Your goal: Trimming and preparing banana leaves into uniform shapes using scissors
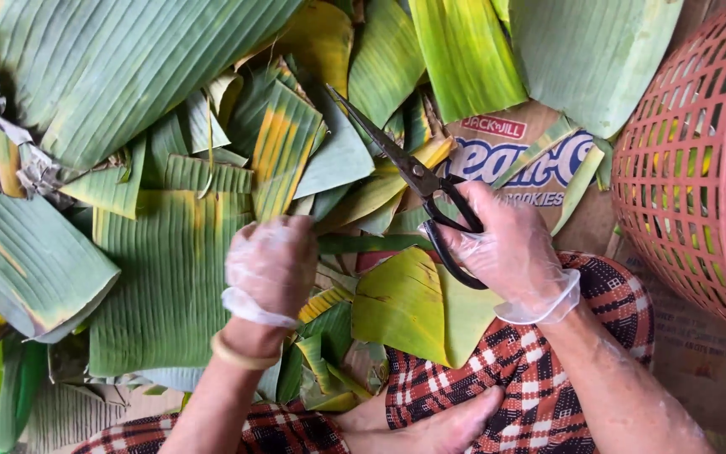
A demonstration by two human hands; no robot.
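Note:
My left hand (270,267), in a thin clear glove, rests with curled fingers on a large green banana leaf piece (170,277) spread in front of me. My right hand (510,248), also gloved, grips black scissors (418,176) by their handles. The blades are nearly closed and point up and left over the pile of cut leaf pieces. A yellow-green folded leaf (413,307) lies on my lap between the two hands.
Cut banana leaf strips (283,147) and broad leaves (119,67) cover the ground on the left and at the top. A red plastic lattice basket (699,168) stands at the right edge. Brown cardboard (510,160) lies under the leaves. My checked cloth (531,370) covers my knees.

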